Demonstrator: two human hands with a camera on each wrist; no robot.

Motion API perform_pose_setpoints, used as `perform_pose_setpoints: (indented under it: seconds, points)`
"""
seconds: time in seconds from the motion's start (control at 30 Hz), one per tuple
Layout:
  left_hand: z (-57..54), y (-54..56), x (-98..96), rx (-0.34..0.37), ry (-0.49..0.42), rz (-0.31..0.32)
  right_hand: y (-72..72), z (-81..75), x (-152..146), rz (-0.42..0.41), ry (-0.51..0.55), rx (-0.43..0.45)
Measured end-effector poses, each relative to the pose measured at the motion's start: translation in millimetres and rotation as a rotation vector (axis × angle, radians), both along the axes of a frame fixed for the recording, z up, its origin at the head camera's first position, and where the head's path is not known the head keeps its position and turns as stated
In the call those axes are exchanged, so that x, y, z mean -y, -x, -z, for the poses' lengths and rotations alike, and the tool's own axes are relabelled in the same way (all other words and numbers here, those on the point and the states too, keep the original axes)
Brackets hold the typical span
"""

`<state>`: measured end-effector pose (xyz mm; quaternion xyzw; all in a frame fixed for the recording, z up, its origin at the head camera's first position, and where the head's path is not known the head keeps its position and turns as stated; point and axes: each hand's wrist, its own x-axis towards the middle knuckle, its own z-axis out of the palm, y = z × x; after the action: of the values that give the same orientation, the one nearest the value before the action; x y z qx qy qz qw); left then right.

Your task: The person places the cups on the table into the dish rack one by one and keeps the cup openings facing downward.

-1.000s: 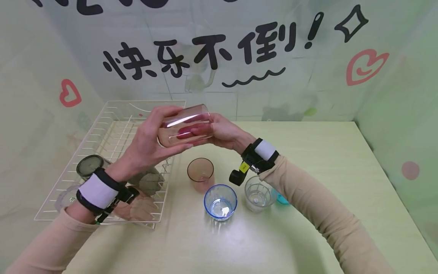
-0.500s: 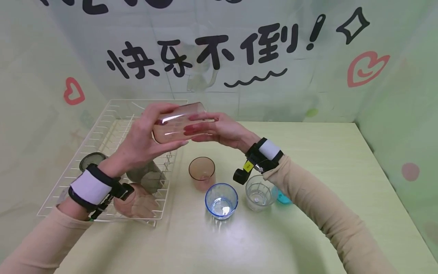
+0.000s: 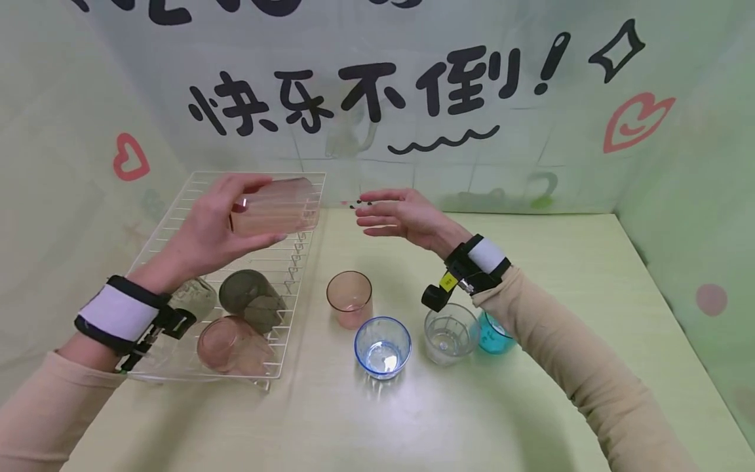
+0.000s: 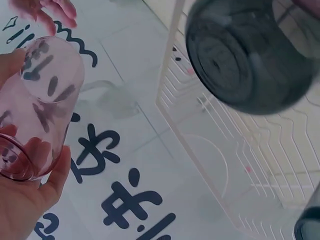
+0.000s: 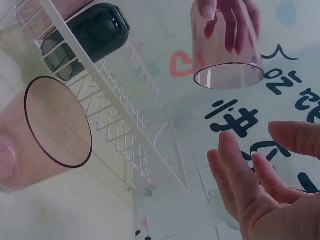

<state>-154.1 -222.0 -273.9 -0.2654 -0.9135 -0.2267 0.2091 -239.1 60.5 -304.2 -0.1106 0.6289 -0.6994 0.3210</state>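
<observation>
My left hand (image 3: 215,223) grips a clear pink drinking glass (image 3: 277,206) round its base end, holding it on its side above the white wire rack (image 3: 284,357). In the right wrist view the mouth of this pink glass (image 5: 227,75) faces my right hand (image 5: 265,195). That right hand holds nothing; its fingers are spread apart above the table, to the right of the glass. Below the left hand, the rack bears a dark grey glass (image 3: 250,298), a pink glass (image 3: 230,344) and a clear glass (image 3: 194,298), partly hidden by the left wrist.
Right of the rack stand an upright pink glass (image 3: 349,301), a blue-rimmed glass (image 3: 382,347), a clear glass (image 3: 451,334) and a turquoise glass (image 3: 494,334), partly behind the right forearm. A printed sheet (image 3: 265,151) backs the table (image 3: 383,432).
My left hand has carried the pink glass leftward over the rack. The right hand has let go of the glass and drawn away to the right.
</observation>
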Motion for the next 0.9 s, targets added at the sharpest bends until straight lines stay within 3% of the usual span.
perform_pose_setpoints:
  seconds: [0.17,0.4,0.7,0.9]
  points:
    - [0.7,5.1,14.3,0.073,0.044,-0.058,0.5,3.2,-5,0.02,-0.036,-0.012]
    - [-0.8,13.1,31.2,0.244,0.13,-0.126,0.2,9.8,-13,0.041,-0.073,-0.02]
    - [3.4,29.2,48.8,0.409,0.291,-0.17,1.1,17.1,-18,0.067,-0.091,-0.019]
    - [8.2,36.4,51.3,0.489,0.369,-0.163,-3.9,17.5,-20,0.081,-0.117,-0.011]
